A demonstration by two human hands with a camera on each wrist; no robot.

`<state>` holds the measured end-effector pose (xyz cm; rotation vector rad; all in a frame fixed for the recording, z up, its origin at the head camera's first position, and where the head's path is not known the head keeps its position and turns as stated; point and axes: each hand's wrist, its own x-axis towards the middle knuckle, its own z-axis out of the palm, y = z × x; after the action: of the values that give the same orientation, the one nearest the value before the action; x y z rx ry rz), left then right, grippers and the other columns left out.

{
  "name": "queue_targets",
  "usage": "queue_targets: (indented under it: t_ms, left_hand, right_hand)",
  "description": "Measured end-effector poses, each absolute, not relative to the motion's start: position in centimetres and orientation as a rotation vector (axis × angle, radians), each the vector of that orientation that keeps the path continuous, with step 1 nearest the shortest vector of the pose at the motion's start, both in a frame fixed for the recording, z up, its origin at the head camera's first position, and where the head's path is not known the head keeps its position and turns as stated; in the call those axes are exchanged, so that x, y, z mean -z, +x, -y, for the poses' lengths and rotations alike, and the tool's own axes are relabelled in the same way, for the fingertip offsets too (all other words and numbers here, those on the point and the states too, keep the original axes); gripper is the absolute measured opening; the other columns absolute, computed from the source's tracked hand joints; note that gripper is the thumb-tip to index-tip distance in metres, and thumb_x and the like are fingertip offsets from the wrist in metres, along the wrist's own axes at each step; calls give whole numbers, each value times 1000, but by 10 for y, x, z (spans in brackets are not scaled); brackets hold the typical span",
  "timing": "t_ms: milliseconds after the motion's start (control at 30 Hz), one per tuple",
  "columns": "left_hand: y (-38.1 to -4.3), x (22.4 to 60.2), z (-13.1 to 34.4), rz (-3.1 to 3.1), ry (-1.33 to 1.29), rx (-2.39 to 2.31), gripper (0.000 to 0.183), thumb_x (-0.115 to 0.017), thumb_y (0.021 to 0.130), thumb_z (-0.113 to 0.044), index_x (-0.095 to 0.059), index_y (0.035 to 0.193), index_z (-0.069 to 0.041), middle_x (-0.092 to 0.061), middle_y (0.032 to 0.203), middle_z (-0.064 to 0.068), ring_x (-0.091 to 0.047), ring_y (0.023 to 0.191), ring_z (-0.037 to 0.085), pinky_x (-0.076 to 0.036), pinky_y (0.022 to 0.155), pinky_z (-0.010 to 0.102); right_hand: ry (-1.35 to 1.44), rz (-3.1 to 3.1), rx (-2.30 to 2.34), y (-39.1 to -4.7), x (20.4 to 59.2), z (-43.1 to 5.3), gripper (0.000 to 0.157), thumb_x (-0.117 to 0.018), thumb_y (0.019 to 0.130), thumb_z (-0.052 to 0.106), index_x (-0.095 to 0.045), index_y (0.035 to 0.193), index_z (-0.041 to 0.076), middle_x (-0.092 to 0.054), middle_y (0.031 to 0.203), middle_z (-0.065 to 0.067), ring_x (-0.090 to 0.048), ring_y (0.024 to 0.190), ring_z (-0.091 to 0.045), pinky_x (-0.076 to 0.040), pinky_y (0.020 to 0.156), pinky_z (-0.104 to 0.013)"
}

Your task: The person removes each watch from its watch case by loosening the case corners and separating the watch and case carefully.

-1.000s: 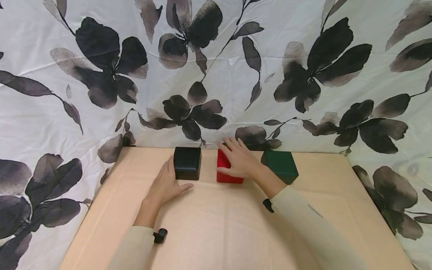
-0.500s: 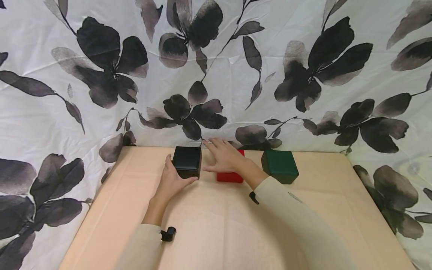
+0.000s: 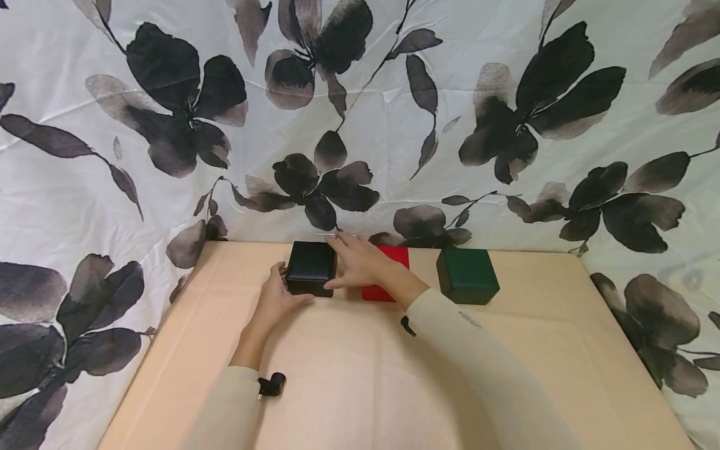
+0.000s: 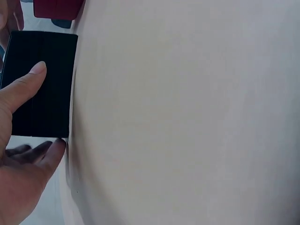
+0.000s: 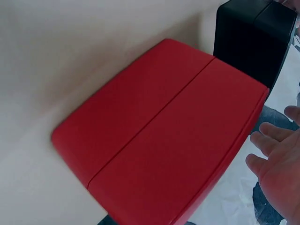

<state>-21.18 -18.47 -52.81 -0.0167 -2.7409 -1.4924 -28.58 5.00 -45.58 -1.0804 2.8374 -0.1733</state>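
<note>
In the head view, three boxes stand along the table's back edge. My left hand (image 3: 274, 299) is at the near left corner of the black box (image 3: 311, 262). Its thumb lies across the front face of the black box (image 4: 49, 98) in the left wrist view, with the fingers bent at the side. My right hand (image 3: 360, 262) reaches over the red box (image 3: 395, 255), its fingertips and thumb right at the black box's right side. The right wrist view has the red box (image 5: 159, 131) up close, a lid seam running along it, and the right hand's spread fingers beyond it.
A dark green box (image 3: 467, 275) stands to the right of the red one. The boxes sit on a peach-coloured table (image 3: 360, 381). Directly behind rises a white cloth (image 3: 388, 137) printed with dark flowers.
My right hand has moved left from the red box to the black box's right side. My left hand has shifted slightly and bent its fingers closer about the black box. The boxes stay put.
</note>
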Motion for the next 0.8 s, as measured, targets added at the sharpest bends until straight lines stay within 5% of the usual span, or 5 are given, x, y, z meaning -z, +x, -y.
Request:
queue_targets:
  t_ms: [467, 800]
  left_hand:
    - [-218, 530, 199, 2847, -18, 1411, 87, -91, 79, -21, -45, 148, 6, -64, 123, 23, -57, 102, 31, -49, 88, 41]
    - [-224, 530, 201, 2833, -15, 1430, 73, -90, 81, -17, -55, 142, 3, -68, 122, 21, -60, 100, 29, -51, 86, 36]
  right_hand:
    - [-1035, -2808, 170, -289, 467, -37, 113, -71, 77, 75, -29, 162, 14, -37, 162, -11, -35, 150, -28, -27, 128, -48]
    - [-963, -2784, 348, -288, 476, -37, 107, -76, 79, 67, -32, 162, 15, -37, 161, -12, -42, 144, -30, -41, 120, -48]
